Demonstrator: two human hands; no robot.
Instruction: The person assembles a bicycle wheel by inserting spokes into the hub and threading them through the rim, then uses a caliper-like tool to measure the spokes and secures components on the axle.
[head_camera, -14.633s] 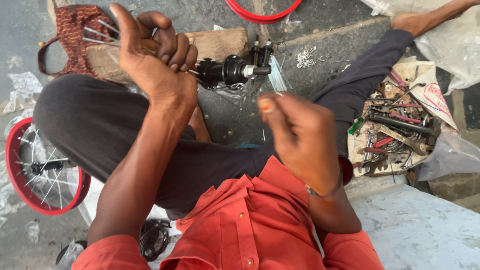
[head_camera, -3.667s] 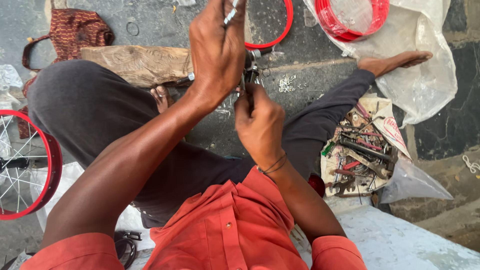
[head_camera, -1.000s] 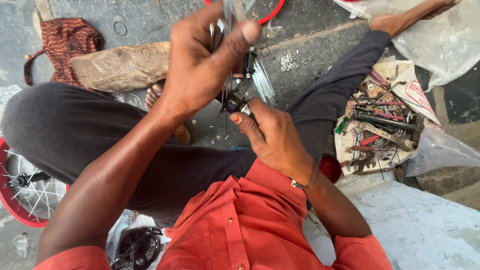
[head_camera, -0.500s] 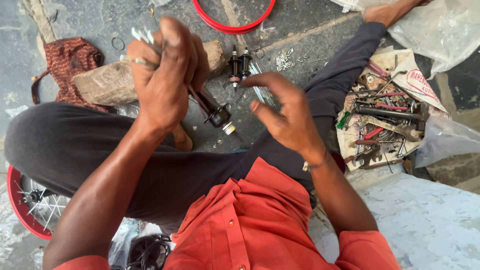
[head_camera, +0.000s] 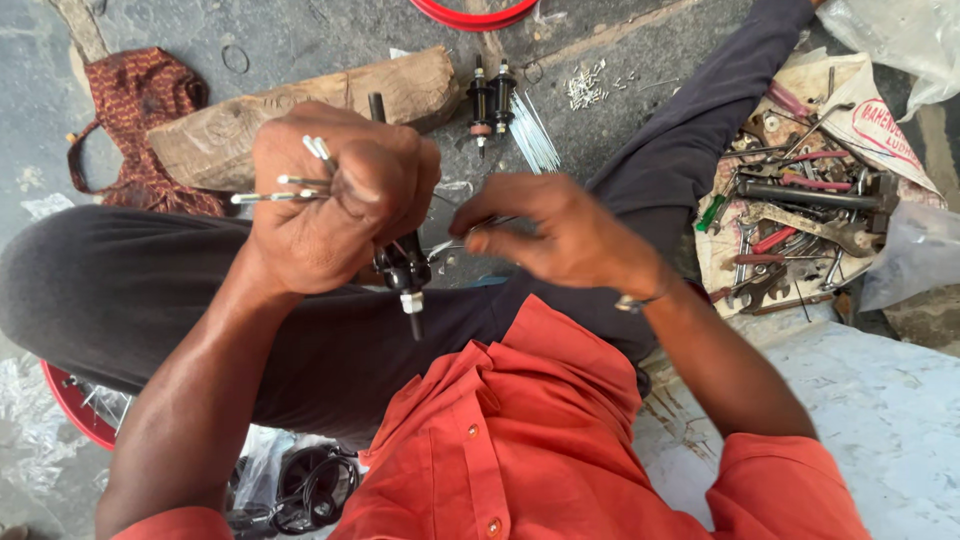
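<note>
Left hand (head_camera: 335, 205) clamped on hub (head_camera: 402, 268) and spokes (head_camera: 290, 185); right hand (head_camera: 560, 235) pinching a spoke; tools heaped on sack (head_camera: 880, 125), concrete floor (head_camera: 300, 40).

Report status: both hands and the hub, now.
Left hand shut on black wheel hub, spokes sticking out of the fist. Right hand pinching one spoke beside the hub. Nothing in between.
</note>
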